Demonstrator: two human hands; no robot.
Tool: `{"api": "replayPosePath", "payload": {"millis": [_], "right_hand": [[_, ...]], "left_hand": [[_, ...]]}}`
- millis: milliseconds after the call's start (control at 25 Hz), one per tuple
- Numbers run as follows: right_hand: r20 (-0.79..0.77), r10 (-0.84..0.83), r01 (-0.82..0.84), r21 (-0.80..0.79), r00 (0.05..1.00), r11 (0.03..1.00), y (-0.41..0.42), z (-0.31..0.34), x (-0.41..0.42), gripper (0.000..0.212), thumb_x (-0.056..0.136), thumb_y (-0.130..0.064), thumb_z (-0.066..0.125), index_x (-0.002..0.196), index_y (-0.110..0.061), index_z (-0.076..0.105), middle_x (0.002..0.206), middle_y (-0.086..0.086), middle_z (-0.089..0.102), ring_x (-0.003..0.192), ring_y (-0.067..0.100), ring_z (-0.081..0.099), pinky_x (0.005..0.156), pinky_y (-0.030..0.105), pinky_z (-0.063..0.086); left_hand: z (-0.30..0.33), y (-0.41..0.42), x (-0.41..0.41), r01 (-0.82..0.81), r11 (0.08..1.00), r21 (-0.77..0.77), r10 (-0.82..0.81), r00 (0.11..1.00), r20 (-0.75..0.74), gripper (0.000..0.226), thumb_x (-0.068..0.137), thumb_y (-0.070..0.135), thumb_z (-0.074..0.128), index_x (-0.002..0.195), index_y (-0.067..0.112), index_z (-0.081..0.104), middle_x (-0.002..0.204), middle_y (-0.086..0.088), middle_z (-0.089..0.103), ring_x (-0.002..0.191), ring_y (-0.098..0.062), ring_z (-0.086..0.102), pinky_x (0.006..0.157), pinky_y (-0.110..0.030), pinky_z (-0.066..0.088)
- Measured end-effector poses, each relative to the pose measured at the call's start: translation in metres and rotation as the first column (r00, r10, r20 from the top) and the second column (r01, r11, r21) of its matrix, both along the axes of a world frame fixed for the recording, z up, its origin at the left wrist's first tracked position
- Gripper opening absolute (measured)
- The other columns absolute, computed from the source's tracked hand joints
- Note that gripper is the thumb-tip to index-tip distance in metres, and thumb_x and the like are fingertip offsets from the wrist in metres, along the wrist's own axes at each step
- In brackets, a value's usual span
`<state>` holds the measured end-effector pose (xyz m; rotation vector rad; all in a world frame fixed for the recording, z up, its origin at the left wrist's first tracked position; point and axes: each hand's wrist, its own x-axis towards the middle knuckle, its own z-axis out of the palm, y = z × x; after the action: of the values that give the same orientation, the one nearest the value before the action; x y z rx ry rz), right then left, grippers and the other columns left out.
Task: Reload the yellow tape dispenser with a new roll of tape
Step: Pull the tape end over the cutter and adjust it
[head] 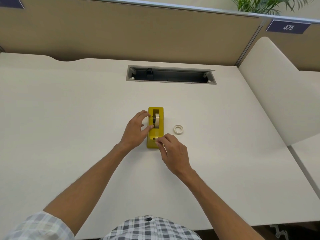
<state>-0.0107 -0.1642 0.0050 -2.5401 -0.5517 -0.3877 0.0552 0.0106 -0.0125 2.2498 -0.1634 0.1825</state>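
Observation:
The yellow tape dispenser lies lengthwise in the middle of the white desk. A cream roll of tape sits upright in its slot on a dark hub. My left hand holds the dispenser's left side, thumb and fingers curled against its top edge. My right hand is at the near end, its fingertips pinching at the cutter, where a strip of tape seems to end. A second, thin, nearly bare tape ring lies flat on the desk just right of the dispenser.
An open grey cable tray is set into the desk behind the dispenser. A beige partition closes the back and a white curved divider the right side. A green plant shows at the top right.

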Motion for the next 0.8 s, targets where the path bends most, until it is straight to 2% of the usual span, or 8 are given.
{"api": "replayPosePath", "payload": {"millis": [80,200,360,480,680,800], "right_hand": [[0.024,-0.009,0.009,0.000,1.000,1.000,0.001,-0.003,0.000,0.009,0.090,-0.015,0.068,0.098,-0.011,0.071,0.089,0.005,0.066,0.072,0.019,0.061,0.050,0.024,0.045],[0.074,-0.011,0.011,-0.006,0.997,1.000,0.002,-0.006,0.000,0.008,0.088,-0.014,0.070,0.096,-0.010,0.070,0.087,0.005,0.065,0.069,0.018,0.060,0.048,0.024,0.046],[0.140,-0.012,0.014,-0.014,0.990,1.000,0.002,-0.010,0.002,0.006,0.087,-0.012,0.071,0.093,-0.009,0.069,0.083,0.005,0.063,0.065,0.018,0.057,0.046,0.024,0.042],[0.180,-0.014,0.019,-0.027,0.983,0.999,0.002,-0.013,0.002,0.005,0.087,-0.011,0.071,0.090,-0.009,0.069,0.080,0.005,0.062,0.064,0.018,0.056,0.046,0.025,0.040],[0.263,-0.007,0.026,-0.067,0.965,0.997,0.003,-0.019,0.003,0.007,0.086,-0.010,0.072,0.092,-0.008,0.068,0.077,0.005,0.061,0.062,0.018,0.054,0.047,0.026,0.041],[0.288,-0.026,0.055,-0.093,0.957,0.994,0.003,-0.024,0.003,0.008,0.087,-0.012,0.072,0.094,-0.009,0.068,0.079,0.005,0.063,0.063,0.019,0.054,0.048,0.027,0.042]], "left_hand": [[0.001,0.000,-0.001,-0.004,1.000,-0.004,0.004,1.000,0.008,0.045,0.088,0.025,0.068,0.129,0.014,0.055,0.141,-0.006,0.049,0.124,-0.021,0.051,0.088,-0.026,0.052],[0.003,-0.002,-0.005,-0.039,0.999,0.009,0.039,0.997,0.059,0.034,0.088,0.022,0.067,0.119,0.012,0.059,0.130,-0.004,0.054,0.112,-0.018,0.056,0.084,-0.031,0.057],[0.011,-0.009,-0.016,-0.102,0.995,-0.019,0.104,0.981,0.164,0.010,0.089,0.022,0.064,0.094,0.013,0.064,0.101,0.002,0.058,0.087,-0.011,0.058,0.065,-0.032,0.058],[0.011,-0.012,-0.026,-0.107,0.993,-0.053,0.114,0.982,0.149,0.018,0.088,0.030,0.063,0.081,0.014,0.064,0.084,0.005,0.059,0.078,-0.011,0.056,0.057,-0.034,0.053],[-0.005,-0.013,-0.045,-0.003,0.999,-0.052,0.007,0.997,0.081,0.012,0.087,0.029,0.065,0.089,0.017,0.068,0.091,0.008,0.063,0.087,-0.009,0.056,0.064,-0.034,0.054],[-0.012,-0.011,-0.049,0.006,0.998,-0.066,-0.001,0.998,0.067,0.017,0.088,0.032,0.064,0.098,0.019,0.069,0.097,0.009,0.064,0.090,-0.006,0.057,0.064,-0.028,0.055]]}}
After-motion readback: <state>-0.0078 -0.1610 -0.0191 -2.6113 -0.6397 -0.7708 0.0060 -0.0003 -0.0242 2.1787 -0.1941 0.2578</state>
